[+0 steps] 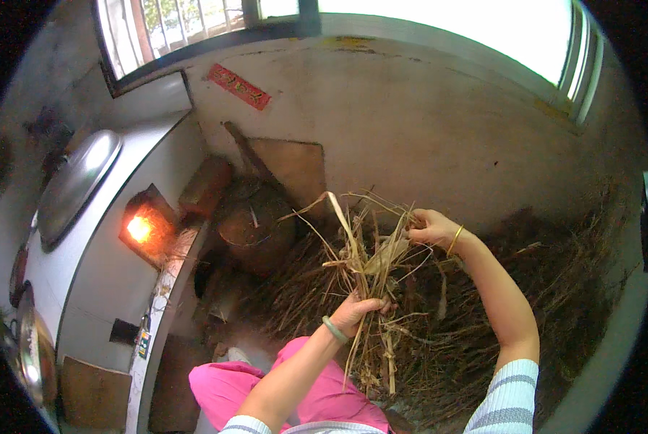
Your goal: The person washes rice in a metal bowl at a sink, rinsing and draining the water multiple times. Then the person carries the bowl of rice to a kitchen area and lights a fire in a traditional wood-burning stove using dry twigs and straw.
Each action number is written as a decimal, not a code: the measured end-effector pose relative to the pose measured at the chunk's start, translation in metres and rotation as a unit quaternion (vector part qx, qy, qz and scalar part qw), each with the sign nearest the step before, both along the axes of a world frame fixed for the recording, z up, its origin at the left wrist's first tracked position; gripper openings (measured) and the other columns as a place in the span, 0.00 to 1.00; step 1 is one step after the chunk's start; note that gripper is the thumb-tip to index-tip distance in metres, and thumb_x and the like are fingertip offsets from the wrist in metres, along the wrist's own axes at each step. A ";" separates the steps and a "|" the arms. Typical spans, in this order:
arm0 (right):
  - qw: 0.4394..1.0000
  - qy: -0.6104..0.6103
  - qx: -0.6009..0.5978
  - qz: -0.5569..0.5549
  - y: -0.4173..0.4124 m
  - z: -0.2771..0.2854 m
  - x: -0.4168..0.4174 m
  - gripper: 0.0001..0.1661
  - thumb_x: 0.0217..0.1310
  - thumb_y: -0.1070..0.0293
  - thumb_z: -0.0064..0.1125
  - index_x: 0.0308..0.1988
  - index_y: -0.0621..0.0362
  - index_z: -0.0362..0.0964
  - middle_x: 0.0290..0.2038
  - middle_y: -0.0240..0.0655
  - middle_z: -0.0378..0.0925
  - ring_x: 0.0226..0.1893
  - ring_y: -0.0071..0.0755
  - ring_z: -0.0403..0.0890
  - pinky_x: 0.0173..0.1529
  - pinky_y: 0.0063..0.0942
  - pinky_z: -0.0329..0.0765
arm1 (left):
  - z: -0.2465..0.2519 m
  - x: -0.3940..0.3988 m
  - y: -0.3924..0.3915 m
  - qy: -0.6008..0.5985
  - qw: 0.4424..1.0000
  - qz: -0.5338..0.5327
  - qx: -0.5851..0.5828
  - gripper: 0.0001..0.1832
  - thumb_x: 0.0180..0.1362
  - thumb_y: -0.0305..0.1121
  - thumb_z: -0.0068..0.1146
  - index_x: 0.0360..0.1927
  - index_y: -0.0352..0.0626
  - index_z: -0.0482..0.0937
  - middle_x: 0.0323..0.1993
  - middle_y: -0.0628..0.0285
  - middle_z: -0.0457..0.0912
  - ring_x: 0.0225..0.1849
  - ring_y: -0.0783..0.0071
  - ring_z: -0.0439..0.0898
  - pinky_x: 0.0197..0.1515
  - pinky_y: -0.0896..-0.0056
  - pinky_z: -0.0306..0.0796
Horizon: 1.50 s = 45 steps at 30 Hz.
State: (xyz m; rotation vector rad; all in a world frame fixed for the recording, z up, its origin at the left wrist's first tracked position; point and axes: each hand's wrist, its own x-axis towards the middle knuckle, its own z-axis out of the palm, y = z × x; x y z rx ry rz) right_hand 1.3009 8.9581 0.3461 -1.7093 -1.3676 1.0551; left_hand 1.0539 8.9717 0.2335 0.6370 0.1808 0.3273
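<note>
My left hand (359, 312), with a pale green bangle at its wrist, grips a bundle of dry stalks (375, 260) around its lower part. Up and to the right, my right hand (429, 230), with a gold-coloured bangle, pinches thin stalk ends at the bundle's upper right side. Loose stems and leaves stick out in all directions, some hanging below my left hand. A large heap of dry brushwood (454, 342) lies beneath and behind the bundle. To the left, fire (139, 229) burns in the square opening of a white stove (104, 282).
A lidded metal pan (80, 187) and another metal pan (36, 352) sit on the stove top. A dark round container (256, 233) stands between stove and brushwood, near a brick (207, 184). A small box (143, 344) lies on the stove's ledge. A board (294, 168) leans against the wall.
</note>
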 end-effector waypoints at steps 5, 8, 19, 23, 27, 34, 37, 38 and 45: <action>0.967 0.237 -0.036 -0.088 0.007 -0.039 -0.044 0.19 0.62 0.50 0.49 0.39 0.56 0.67 0.32 0.27 0.72 0.33 0.23 0.72 0.39 0.25 0.71 | -0.015 0.007 0.008 0.066 0.995 0.076 -0.011 0.18 0.51 0.23 0.56 0.48 0.40 0.70 0.38 0.62 0.78 0.42 0.71 0.78 0.45 0.64 0.75; 0.968 0.227 0.013 -0.104 0.018 -0.076 -0.066 0.29 0.64 0.41 0.39 0.42 0.58 0.68 0.40 0.34 0.73 0.40 0.27 0.70 0.50 0.29 0.64 | -0.013 0.013 0.012 0.046 0.991 0.128 -0.021 0.20 0.52 0.25 0.56 0.50 0.41 0.69 0.42 0.65 0.76 0.45 0.72 0.76 0.45 0.64 0.74; 0.983 -0.111 0.037 0.142 0.027 -0.056 -0.144 0.66 0.34 0.38 0.67 0.64 0.64 0.43 0.60 0.58 0.54 0.61 0.56 0.59 0.63 0.39 0.60 | -0.005 -0.032 0.061 0.028 0.955 0.294 -0.025 0.15 0.56 0.26 0.55 0.47 0.44 0.71 0.39 0.65 0.77 0.41 0.73 0.76 0.43 0.65 0.74; 0.958 -0.238 0.075 0.139 0.030 -0.059 -0.182 0.70 0.30 0.45 0.71 0.65 0.63 0.36 0.57 0.58 0.57 0.55 0.56 0.67 0.57 0.39 0.68 | -0.005 -0.051 0.076 0.004 0.931 0.355 -0.084 0.18 0.55 0.22 0.54 0.49 0.45 0.68 0.42 0.64 0.75 0.42 0.72 0.76 0.42 0.66 0.75; 0.970 -0.111 0.151 0.158 0.067 -0.085 -0.218 0.62 0.33 0.56 0.69 0.64 0.60 0.41 0.47 0.57 0.70 0.47 0.55 0.74 0.52 0.38 0.72 | -0.015 -0.091 0.103 0.037 0.898 0.434 -0.067 0.16 0.55 0.23 0.54 0.48 0.44 0.70 0.40 0.65 0.76 0.39 0.71 0.77 0.41 0.68 0.76; 0.957 0.013 0.182 0.224 0.170 -0.129 -0.281 0.48 0.35 0.68 0.60 0.60 0.62 0.54 0.37 0.56 0.75 0.38 0.53 0.78 0.42 0.36 0.75 | -0.029 -0.177 0.171 0.074 0.868 0.490 -0.017 0.13 0.57 0.28 0.57 0.46 0.44 0.71 0.41 0.70 0.75 0.43 0.79 0.73 0.46 0.74 0.69; 0.947 0.060 0.195 0.247 0.220 -0.137 -0.316 0.46 0.34 0.67 0.61 0.58 0.63 0.57 0.37 0.55 0.76 0.38 0.49 0.80 0.42 0.34 0.75 | -0.041 -0.215 0.190 0.100 0.818 0.548 0.143 0.19 0.62 0.34 0.48 0.55 0.44 0.62 0.49 0.64 0.70 0.51 0.73 0.69 0.57 0.67 0.62; 0.949 0.052 0.100 0.293 0.235 -0.131 -0.323 0.46 0.36 0.71 0.59 0.60 0.65 0.54 0.42 0.48 0.76 0.42 0.32 0.78 0.47 0.27 0.73 | -0.052 -0.228 0.191 0.116 0.796 0.569 0.174 0.22 0.65 0.40 0.43 0.58 0.42 0.58 0.52 0.60 0.68 0.54 0.68 0.67 0.60 0.63 0.59; 0.928 -0.015 0.186 0.322 0.337 -0.161 -0.361 0.46 0.33 0.69 0.60 0.58 0.65 0.58 0.34 0.48 0.77 0.33 0.30 0.78 0.41 0.27 0.74 | -0.090 -0.244 0.189 0.308 0.673 0.627 0.243 0.28 0.65 0.42 0.39 0.63 0.38 0.51 0.61 0.53 0.55 0.62 0.59 0.59 0.60 0.59 0.54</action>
